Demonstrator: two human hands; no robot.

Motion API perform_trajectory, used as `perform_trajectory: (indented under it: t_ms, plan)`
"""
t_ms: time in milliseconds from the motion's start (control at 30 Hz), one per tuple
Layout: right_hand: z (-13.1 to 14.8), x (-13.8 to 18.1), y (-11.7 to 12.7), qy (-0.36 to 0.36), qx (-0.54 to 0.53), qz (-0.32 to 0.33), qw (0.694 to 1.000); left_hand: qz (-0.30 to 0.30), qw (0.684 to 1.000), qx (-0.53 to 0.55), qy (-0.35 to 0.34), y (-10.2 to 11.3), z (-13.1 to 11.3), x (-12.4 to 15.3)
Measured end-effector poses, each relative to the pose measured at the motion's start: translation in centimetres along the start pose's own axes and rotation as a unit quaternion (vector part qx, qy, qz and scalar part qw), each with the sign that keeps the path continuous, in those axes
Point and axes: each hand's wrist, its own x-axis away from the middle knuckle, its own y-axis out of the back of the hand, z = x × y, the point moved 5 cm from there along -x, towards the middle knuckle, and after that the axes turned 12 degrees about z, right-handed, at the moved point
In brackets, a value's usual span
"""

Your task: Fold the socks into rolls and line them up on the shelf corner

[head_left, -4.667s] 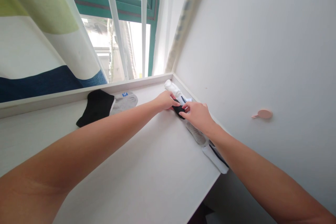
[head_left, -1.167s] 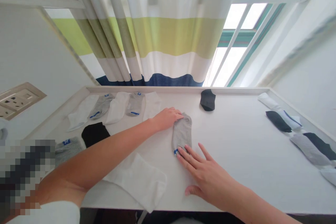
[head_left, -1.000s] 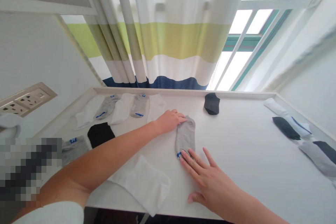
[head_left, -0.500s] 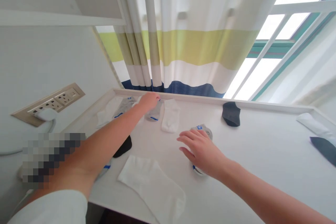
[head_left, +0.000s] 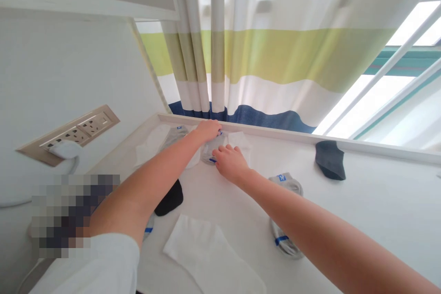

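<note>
I see my left hand [head_left: 207, 129] and right hand [head_left: 229, 163] both resting with loosely curled fingers on a small grey knitted sock [head_left: 209, 150], close under the striped curtain [head_left: 262, 59]. It lies flat on the smooth white table [head_left: 361, 211], and whether either hand grips it I cannot tell.

No readable text; small blue tag on grey sock [head_left: 287, 183], centre-right of frame, too small to read; socket panel [head_left: 74, 132] at left unmarked
</note>
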Motion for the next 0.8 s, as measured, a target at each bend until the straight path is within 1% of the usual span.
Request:
perform_trajectory:
  t_ms: [200, 367, 467, 533, 600, 667, 733, 800]
  plan:
    - [0.1, -0.9, -1.3, -0.003, -0.002, 0.007, 1.000, 0.000, 1.000, 0.024, 0.005, -0.4, 0.4, 0.0]
    - [-0.4, -0.2, -1.3, -0.031, -0.023, 0.004, 0.999, 0.018, 0.995, 0.096, -0.007, 0.1, 1.1, 0.7]
    - [-0.8, 1.3, -0.7, -0.037, -0.091, -0.006, 0.995, 0.030, 0.988, 0.151, -0.028, 1.1, 0.9, 1.7]
    - [-1.1, 2.7, -0.1, -0.039, -0.154, -0.029, 0.987, 0.034, 0.981, 0.185, -0.043, 2.0, 0.4, 2.5]
    - [-1.5, 4.4, 0.5, -0.043, -0.212, -0.059, 0.975, 0.032, 0.975, 0.210, -0.056, 3.1, -0.4, 3.3]
    - [-2.0, 6.2, 0.9, -0.051, -0.279, -0.073, 0.956, 0.029, 0.968, 0.239, -0.071, 4.3, -1.4, 4.1]
    - [-2.6, 8.2, 0.8, -0.071, -0.360, -0.063, 0.928, 0.036, 0.956, 0.276, -0.087, 5.3, -2.7, 4.8]
    - [-3.1, 10.3, 0.5, -0.091, -0.451, -0.041, 0.887, 0.055, 0.945, 0.306, -0.102, 6.2, -4.4, 5.5]
